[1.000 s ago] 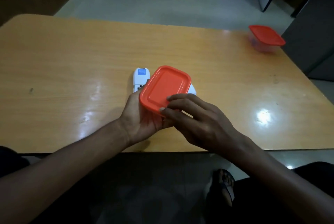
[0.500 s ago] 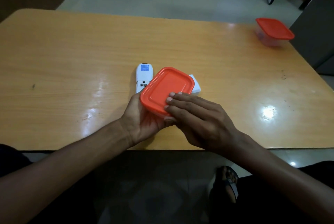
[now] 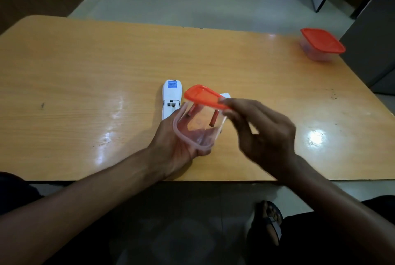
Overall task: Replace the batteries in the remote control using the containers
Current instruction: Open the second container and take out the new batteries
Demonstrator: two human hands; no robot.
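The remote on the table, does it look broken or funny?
Not broken, just opened up. The white remote lies face down with its battery slot uncovered. Its small white cover seems to lie behind the tilted clear container, mostly hidden. I cannot tell if batteries are inside it.

Bare forearms, dark sandal [image 3: 269, 223], dark trousers [image 3: 333, 241]

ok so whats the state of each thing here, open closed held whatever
near container: open, tilted, held in the left hand
orange lid: off the rim, pinched by the right hand
red batteries: two, loose inside the near container
remote control: face down on the table, battery bay open and empty
far container: lid on, untouched
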